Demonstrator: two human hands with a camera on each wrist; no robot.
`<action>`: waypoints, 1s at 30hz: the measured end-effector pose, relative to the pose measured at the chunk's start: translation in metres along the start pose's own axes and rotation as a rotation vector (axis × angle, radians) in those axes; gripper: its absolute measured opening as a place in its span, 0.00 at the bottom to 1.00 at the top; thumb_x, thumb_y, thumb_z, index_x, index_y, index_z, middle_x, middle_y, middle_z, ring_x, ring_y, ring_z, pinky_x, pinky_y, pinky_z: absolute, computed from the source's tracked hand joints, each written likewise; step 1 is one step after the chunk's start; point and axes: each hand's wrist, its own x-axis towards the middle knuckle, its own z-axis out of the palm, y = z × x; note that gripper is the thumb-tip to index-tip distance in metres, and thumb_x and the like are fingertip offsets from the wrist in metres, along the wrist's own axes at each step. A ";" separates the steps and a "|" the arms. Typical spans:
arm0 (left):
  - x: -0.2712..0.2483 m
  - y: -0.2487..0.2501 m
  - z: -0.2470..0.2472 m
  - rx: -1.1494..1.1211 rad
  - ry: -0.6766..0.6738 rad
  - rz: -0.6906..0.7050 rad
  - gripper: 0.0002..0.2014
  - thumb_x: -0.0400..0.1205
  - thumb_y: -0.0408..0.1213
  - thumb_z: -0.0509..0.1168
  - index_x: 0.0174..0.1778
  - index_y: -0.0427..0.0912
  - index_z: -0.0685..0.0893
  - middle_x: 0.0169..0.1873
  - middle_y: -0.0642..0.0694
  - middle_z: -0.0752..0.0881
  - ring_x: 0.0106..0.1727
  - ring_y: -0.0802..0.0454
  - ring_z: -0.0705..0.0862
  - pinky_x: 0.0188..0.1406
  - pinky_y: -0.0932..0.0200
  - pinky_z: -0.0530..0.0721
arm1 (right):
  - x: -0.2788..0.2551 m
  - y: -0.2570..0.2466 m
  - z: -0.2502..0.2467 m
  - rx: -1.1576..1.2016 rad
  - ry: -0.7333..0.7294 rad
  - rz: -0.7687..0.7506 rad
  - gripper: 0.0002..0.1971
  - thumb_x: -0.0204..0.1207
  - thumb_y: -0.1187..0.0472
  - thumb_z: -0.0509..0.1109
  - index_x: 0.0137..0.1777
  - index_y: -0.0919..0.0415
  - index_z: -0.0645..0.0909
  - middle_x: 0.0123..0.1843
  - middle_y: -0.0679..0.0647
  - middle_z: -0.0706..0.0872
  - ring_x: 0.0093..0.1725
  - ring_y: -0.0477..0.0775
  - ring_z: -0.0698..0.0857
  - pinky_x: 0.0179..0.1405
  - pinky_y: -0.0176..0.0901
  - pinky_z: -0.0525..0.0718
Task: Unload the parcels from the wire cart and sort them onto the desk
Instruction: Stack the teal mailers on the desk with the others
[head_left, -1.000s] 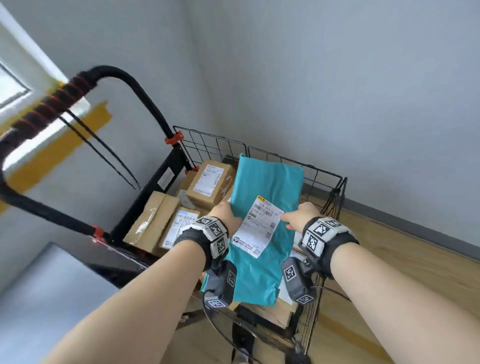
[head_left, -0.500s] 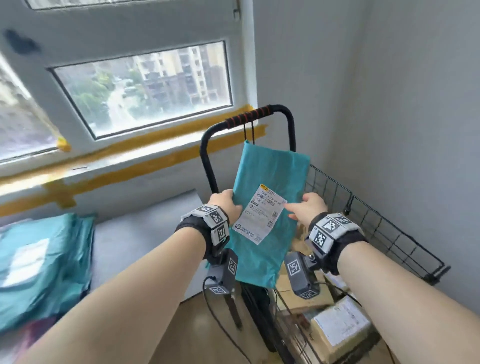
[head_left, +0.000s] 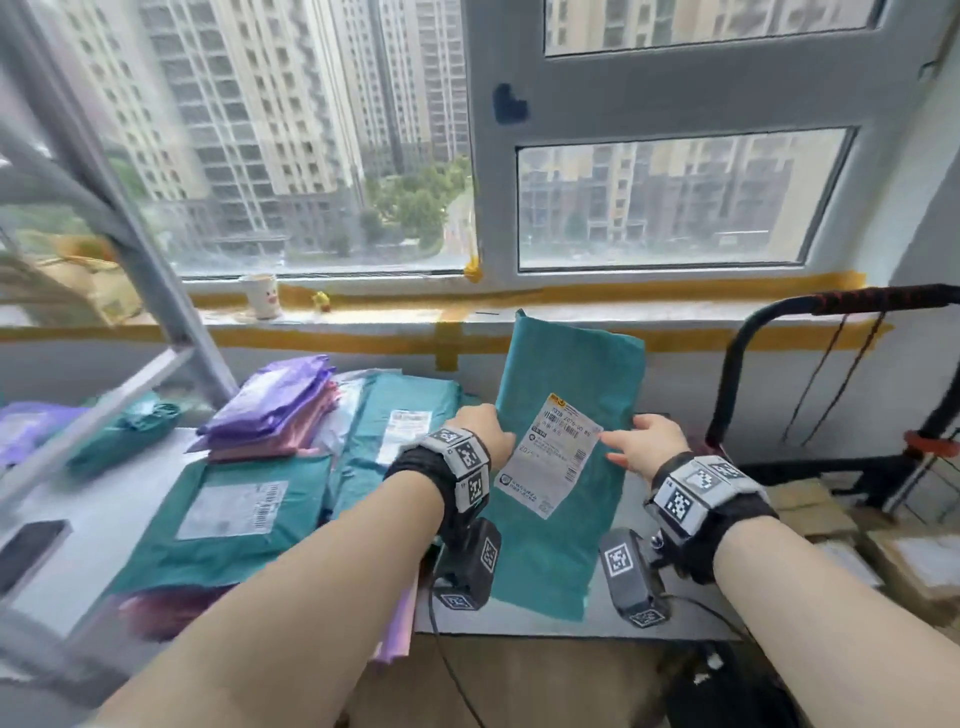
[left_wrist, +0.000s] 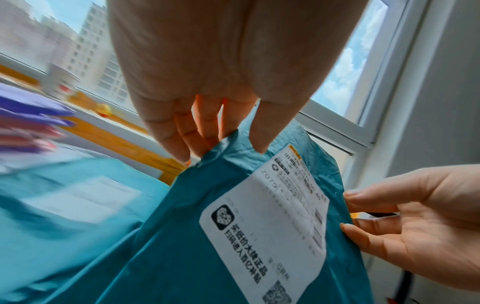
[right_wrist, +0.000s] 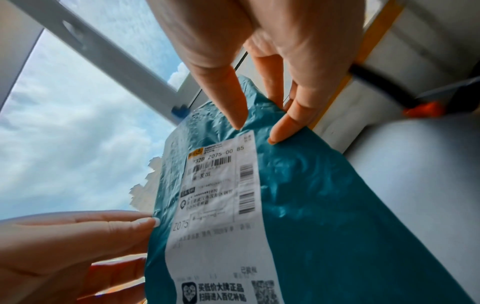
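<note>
Head view: both the left hand and right hand pinch the teal parcel, which best lands flat on the left teal stack.

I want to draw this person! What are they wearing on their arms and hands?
No sleeves and no gloves: the arms and hands are bare. Each wrist has a black band, the left band and the right band, topped with grey plates carrying black-and-white square codes. Under each hangs a small dark camera box with its own code, left, right. Thin black cables trail down.
</note>
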 end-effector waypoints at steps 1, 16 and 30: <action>0.003 -0.020 -0.009 0.002 0.008 -0.015 0.15 0.82 0.42 0.59 0.60 0.39 0.80 0.51 0.42 0.85 0.48 0.43 0.84 0.45 0.55 0.82 | 0.003 -0.003 0.023 0.003 -0.036 -0.004 0.08 0.72 0.74 0.71 0.51 0.69 0.83 0.56 0.62 0.86 0.60 0.64 0.85 0.63 0.57 0.82; 0.060 -0.168 -0.067 -0.068 -0.013 -0.218 0.12 0.84 0.41 0.60 0.58 0.37 0.79 0.45 0.44 0.79 0.44 0.48 0.78 0.42 0.59 0.76 | 0.077 -0.032 0.201 -0.089 -0.284 0.057 0.05 0.68 0.71 0.75 0.37 0.62 0.84 0.52 0.63 0.89 0.53 0.62 0.88 0.61 0.58 0.84; 0.139 -0.198 -0.068 0.171 -0.154 -0.410 0.21 0.85 0.45 0.56 0.68 0.35 0.77 0.58 0.39 0.82 0.62 0.44 0.82 0.57 0.56 0.79 | 0.146 -0.034 0.291 -0.501 -0.493 0.132 0.27 0.75 0.66 0.70 0.70 0.75 0.67 0.55 0.64 0.80 0.56 0.61 0.82 0.61 0.60 0.84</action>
